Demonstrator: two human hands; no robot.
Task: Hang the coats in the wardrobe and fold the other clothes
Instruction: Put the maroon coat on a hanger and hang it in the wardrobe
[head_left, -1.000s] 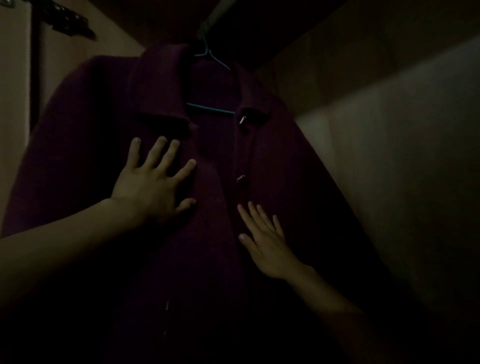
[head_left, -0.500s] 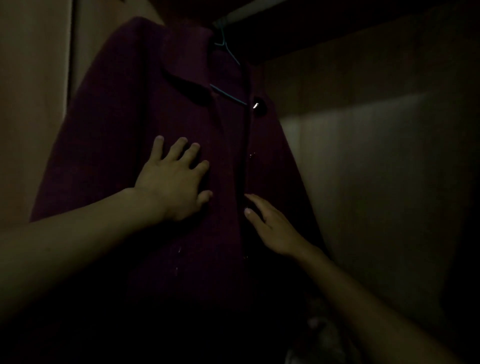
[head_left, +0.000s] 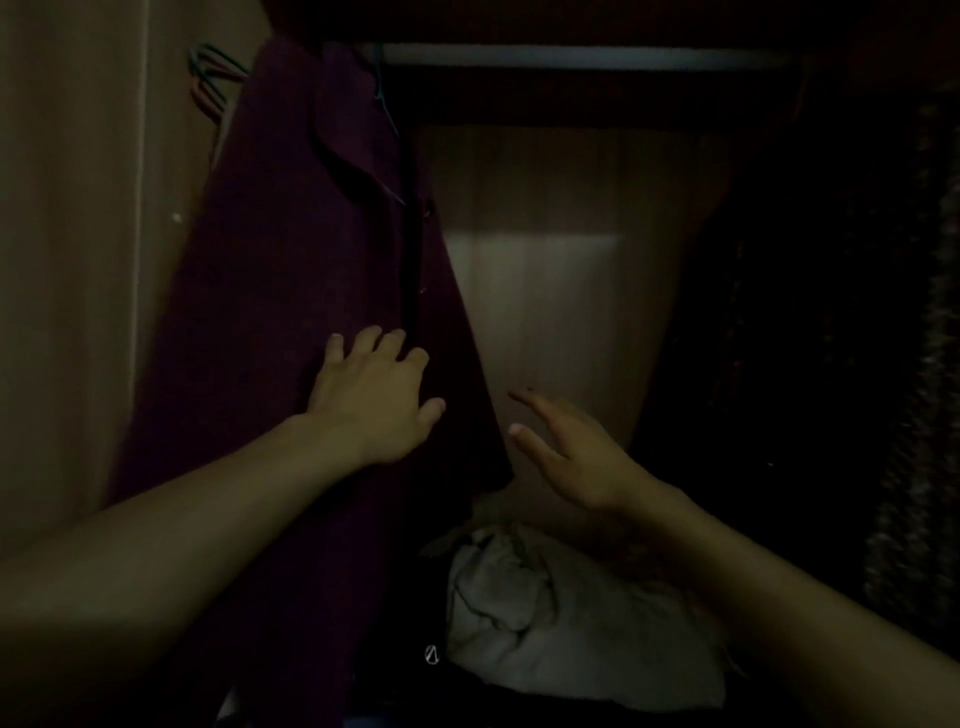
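Maroon cloth is filling the left half of the wardrobe: the coat (head_left: 291, 291) is hanging from a teal hanger (head_left: 387, 111), whose hook is going up to the rail (head_left: 571, 56) running across the top. Its collar is lying folded near the top, and its front edge, with small buttons, is running down the middle of the scene.

On the coat's lower front, the left hand (head_left: 371, 397) is lying flat, fingers spread and straight, their tips reaching the dark front edge; this grip is open and pressing on the cloth, holding nothing. To the right, just beside the coat's right edge, the right hand (head_left: 576, 452) is hovering in front of the pale back panel (head_left: 540, 322), fingers loosely extended and apart; its grip is open too, and whether it is touching the cloth cannot be told.

Behind the coat's left shoulder, more hangers (head_left: 213, 78) are showing against the pale wood side wall (head_left: 67, 260). Low and near, below the right hand, a crumpled white cloth (head_left: 545, 623) is lying on the wardrobe floor. At the far right, a dark, fuzzy garment (head_left: 841, 364) is hanging in deep shadow, its details too dim to make out.
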